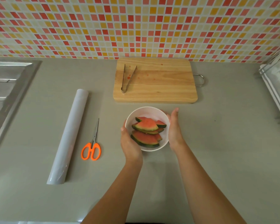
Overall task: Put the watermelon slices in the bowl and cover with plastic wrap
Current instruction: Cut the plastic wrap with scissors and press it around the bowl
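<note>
A white bowl (pixel 149 111) sits on the grey counter in front of me, holding several watermelon slices (pixel 146 131) with green rind. My left hand (pixel 130 145) cups the bowl's left and near side, and my right hand (pixel 174 129) presses flat against its right side. Both hands hold the bowl between them. A long roll of plastic wrap (pixel 69 135) lies to the left of the bowl, apart from both hands.
Orange-handled scissors (pixel 91 147) lie between the roll and the bowl. A wooden cutting board (pixel 160 84) with metal tongs (pixel 128 78) on it sits behind the bowl. A steel sink (pixel 5 88) is at far left, a dish rack (pixel 276 88) at far right.
</note>
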Demonstrator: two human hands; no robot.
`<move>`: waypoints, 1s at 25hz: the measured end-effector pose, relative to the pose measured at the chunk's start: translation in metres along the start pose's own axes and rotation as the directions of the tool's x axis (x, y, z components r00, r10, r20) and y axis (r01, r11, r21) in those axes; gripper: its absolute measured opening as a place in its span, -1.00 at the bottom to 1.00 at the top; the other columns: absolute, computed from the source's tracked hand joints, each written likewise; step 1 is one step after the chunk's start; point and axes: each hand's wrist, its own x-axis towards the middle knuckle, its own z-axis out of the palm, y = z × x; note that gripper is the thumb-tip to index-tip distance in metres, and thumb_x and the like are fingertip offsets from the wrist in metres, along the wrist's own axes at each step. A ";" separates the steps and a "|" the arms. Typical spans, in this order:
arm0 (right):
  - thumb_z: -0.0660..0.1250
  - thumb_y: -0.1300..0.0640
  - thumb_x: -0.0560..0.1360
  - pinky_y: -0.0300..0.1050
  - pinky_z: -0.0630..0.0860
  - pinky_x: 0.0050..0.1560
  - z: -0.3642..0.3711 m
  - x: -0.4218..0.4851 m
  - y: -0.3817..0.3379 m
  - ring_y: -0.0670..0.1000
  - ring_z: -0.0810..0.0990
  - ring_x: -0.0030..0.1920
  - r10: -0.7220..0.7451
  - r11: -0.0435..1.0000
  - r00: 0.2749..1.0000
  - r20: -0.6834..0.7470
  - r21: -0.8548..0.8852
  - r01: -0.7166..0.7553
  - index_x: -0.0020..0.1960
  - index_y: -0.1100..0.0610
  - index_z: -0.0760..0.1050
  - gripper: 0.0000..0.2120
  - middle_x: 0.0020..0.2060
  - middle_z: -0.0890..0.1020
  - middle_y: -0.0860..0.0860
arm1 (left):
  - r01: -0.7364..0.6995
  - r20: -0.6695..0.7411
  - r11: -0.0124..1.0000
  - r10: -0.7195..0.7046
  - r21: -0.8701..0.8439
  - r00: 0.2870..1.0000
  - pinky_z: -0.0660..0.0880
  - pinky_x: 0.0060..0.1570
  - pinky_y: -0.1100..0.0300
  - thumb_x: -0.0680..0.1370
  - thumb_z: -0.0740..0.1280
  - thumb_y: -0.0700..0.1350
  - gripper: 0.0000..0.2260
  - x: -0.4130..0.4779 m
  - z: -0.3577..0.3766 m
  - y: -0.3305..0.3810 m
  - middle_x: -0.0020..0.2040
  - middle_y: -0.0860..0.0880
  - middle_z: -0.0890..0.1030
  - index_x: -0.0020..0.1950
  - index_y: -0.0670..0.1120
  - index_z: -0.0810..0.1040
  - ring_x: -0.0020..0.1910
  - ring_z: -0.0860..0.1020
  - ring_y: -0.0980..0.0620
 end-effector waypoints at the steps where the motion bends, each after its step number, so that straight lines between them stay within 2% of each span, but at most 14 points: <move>1: -0.22 -0.37 0.47 -0.09 0.50 0.15 0.000 0.002 0.000 0.04 0.58 0.14 0.034 0.999 0.999 -0.020 -0.038 -0.035 0.19 0.14 0.52 -0.21 0.10 0.63 0.13 | 0.001 -0.023 0.999 0.000 0.036 1.000 0.46 0.01 0.23 0.63 0.00 0.14 -0.65 0.002 0.001 0.001 0.09 0.01 0.62 0.11 0.10 0.55 0.11 0.56 0.08; 3: -0.21 -0.41 0.45 -0.13 0.47 0.06 0.000 0.000 -0.003 -0.05 0.59 0.02 0.081 0.993 0.995 -0.063 -0.076 -0.085 0.00 0.01 0.56 -0.28 -0.04 0.66 0.04 | 0.013 -0.057 0.995 -0.008 0.100 0.998 0.43 -0.08 0.27 0.61 0.00 0.18 -0.65 0.004 0.001 0.003 0.03 0.05 0.62 -0.01 0.11 0.55 0.05 0.56 0.13; 4: -0.21 -0.43 0.43 -0.12 0.44 0.09 0.001 -0.001 -0.005 -0.06 0.58 0.00 0.088 0.991 0.994 -0.072 -0.092 -0.094 -0.08 -0.05 0.55 -0.32 -0.09 0.65 -0.02 | 0.023 -0.063 0.993 -0.015 0.119 0.998 0.42 -0.06 0.26 0.61 0.00 0.19 -0.64 0.006 0.000 0.005 0.03 0.04 0.62 -0.03 0.10 0.54 0.04 0.56 0.13; 5: -0.22 -0.47 0.39 -0.09 0.41 0.17 0.001 -0.002 -0.007 -0.04 0.56 0.04 0.086 0.988 0.994 -0.067 -0.123 -0.094 -0.09 -0.08 0.54 -0.31 -0.10 0.64 -0.05 | 0.032 -0.053 0.992 -0.025 0.126 0.998 0.42 -0.01 0.23 0.60 0.00 0.20 -0.64 0.007 -0.001 0.006 0.05 0.02 0.62 -0.03 0.09 0.54 0.04 0.56 0.11; 6: -0.22 -0.52 0.31 -0.05 0.36 0.26 0.001 -0.005 -0.008 0.00 0.54 0.13 0.086 0.985 0.995 -0.048 -0.145 -0.092 0.01 -0.09 0.55 -0.24 -0.03 0.65 -0.03 | 0.032 -0.023 0.992 -0.029 0.124 0.999 0.42 0.05 0.19 0.61 0.00 0.20 -0.63 0.009 -0.004 0.006 0.06 0.00 0.63 -0.01 0.07 0.55 0.06 0.56 0.08; 8: -0.20 -0.59 0.19 0.08 0.32 0.36 0.000 -0.009 -0.011 0.07 0.51 0.23 0.111 0.987 0.994 -0.005 -0.120 -0.111 0.23 0.04 0.50 -0.01 0.14 0.62 0.09 | -0.039 0.092 0.994 0.030 0.103 0.995 0.45 0.14 0.11 0.62 0.00 0.17 -0.59 0.010 -0.009 0.008 0.09 -0.06 0.64 0.07 0.03 0.58 0.14 0.57 0.00; 9: -0.20 -0.58 0.22 0.13 0.37 0.33 -0.002 -0.009 -0.014 0.11 0.55 0.20 0.126 0.990 0.992 -0.005 -0.070 -0.126 0.24 0.11 0.48 0.00 0.13 0.62 0.14 | -0.096 0.160 0.991 0.080 0.095 0.984 0.45 0.17 0.08 0.61 0.00 0.17 -0.57 0.011 -0.010 0.011 0.12 -0.09 0.63 0.13 -0.02 0.58 0.17 0.56 -0.03; 11: -0.21 -0.46 0.40 0.10 0.52 0.14 -0.008 -0.010 -0.018 0.12 0.64 0.04 0.135 0.989 0.991 -0.022 0.067 -0.134 0.16 0.16 0.48 -0.15 0.00 0.67 0.14 | -0.206 0.287 0.973 0.167 0.108 0.943 0.46 0.18 0.06 0.58 0.00 0.17 -0.53 0.015 -0.010 0.023 0.13 -0.13 0.63 0.18 -0.05 0.57 0.17 0.56 -0.05; 13: -0.19 -0.31 0.53 -0.02 0.56 -0.10 -0.010 -0.012 -0.020 0.05 0.68 -0.12 0.132 0.974 0.991 -0.021 0.190 -0.125 0.02 0.10 0.50 -0.36 -0.18 0.71 0.05 | -0.267 0.392 0.954 0.195 0.139 0.899 0.48 0.18 0.05 0.59 -0.02 0.16 -0.53 0.020 -0.006 0.038 0.13 -0.13 0.64 0.18 -0.03 0.58 0.17 0.57 -0.06; 14: -0.17 -0.25 0.57 -0.06 0.53 -0.14 -0.010 -0.011 -0.018 0.03 0.67 -0.13 0.112 0.973 0.993 -0.034 0.207 -0.103 -0.01 0.04 0.50 -0.44 -0.23 0.70 0.00 | -0.258 0.423 0.954 0.173 0.153 0.889 0.47 0.18 0.03 0.61 -0.05 0.16 -0.51 0.022 -0.003 0.043 0.13 -0.13 0.64 0.19 -0.02 0.58 0.17 0.57 -0.05; 16: -0.15 -0.22 0.59 -0.06 0.51 -0.09 -0.006 -0.012 -0.014 0.00 0.62 -0.03 0.069 0.973 0.994 -0.079 0.227 -0.050 0.08 -0.11 0.48 -0.54 -0.14 0.68 -0.08 | -0.201 0.424 0.965 0.113 0.169 0.898 0.47 0.16 0.01 0.63 -0.10 0.17 -0.48 0.024 0.001 0.049 0.09 -0.09 0.67 0.15 0.02 0.61 0.12 0.61 -0.02; 18: -0.18 -0.27 0.55 -0.03 0.51 0.05 -0.003 -0.016 -0.011 -0.01 0.60 0.08 0.067 0.963 0.996 -0.057 0.267 -0.049 0.24 -0.20 0.42 -0.51 0.00 0.65 -0.10 | -0.182 0.383 0.960 0.089 0.214 0.919 0.49 0.17 -0.01 0.62 -0.11 0.20 -0.47 0.024 0.003 0.051 0.04 -0.07 0.69 0.11 0.05 0.62 0.07 0.63 0.00; 22: -0.20 -0.41 0.46 0.07 0.52 0.15 -0.003 -0.022 -0.008 0.08 0.61 0.11 0.131 0.962 0.990 -0.059 0.249 -0.113 0.18 0.01 0.55 -0.26 0.04 0.67 0.07 | -0.134 0.342 0.928 0.008 0.346 0.940 0.48 0.20 -0.07 0.50 -0.07 0.37 -0.37 0.023 0.006 0.055 0.05 -0.10 0.67 0.12 0.01 0.62 0.08 0.61 -0.04; 25: -0.16 -0.43 0.45 0.11 0.50 0.19 0.001 -0.024 -0.006 0.11 0.61 0.11 0.159 0.960 0.985 -0.061 0.241 -0.140 0.19 0.08 0.54 -0.22 0.08 0.65 0.13 | -0.130 0.313 0.890 -0.015 0.438 0.950 0.51 0.10 0.03 0.39 -0.06 0.45 -0.29 0.024 0.006 0.055 0.01 -0.08 0.67 0.08 0.01 0.63 0.06 0.61 -0.02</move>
